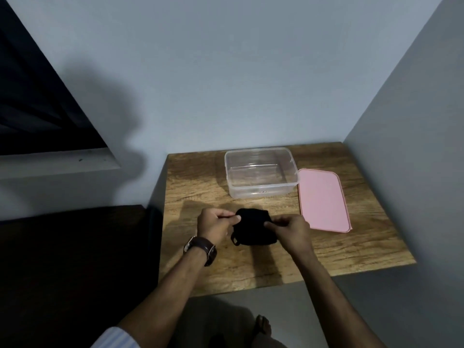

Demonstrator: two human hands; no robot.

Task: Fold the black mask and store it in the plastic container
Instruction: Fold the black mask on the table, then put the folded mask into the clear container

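The black mask (253, 228) lies on the wooden table (351, 249), bunched into a compact dark shape with an ear loop sticking out at its lower left. My left hand (216, 226), with a dark watch on the wrist, pinches the mask's left edge between thumb and fingers. My right hand (291, 231) pinches the mask's right edge. The clear plastic container (261, 190) stands open and empty just behind the mask.
A pink lid (322, 199) lies flat to the right of the container. Walls close in behind and on the right of the table. A dark surface (75, 259) sits to the left. My foot (262, 327) shows on the floor below the table's front edge.
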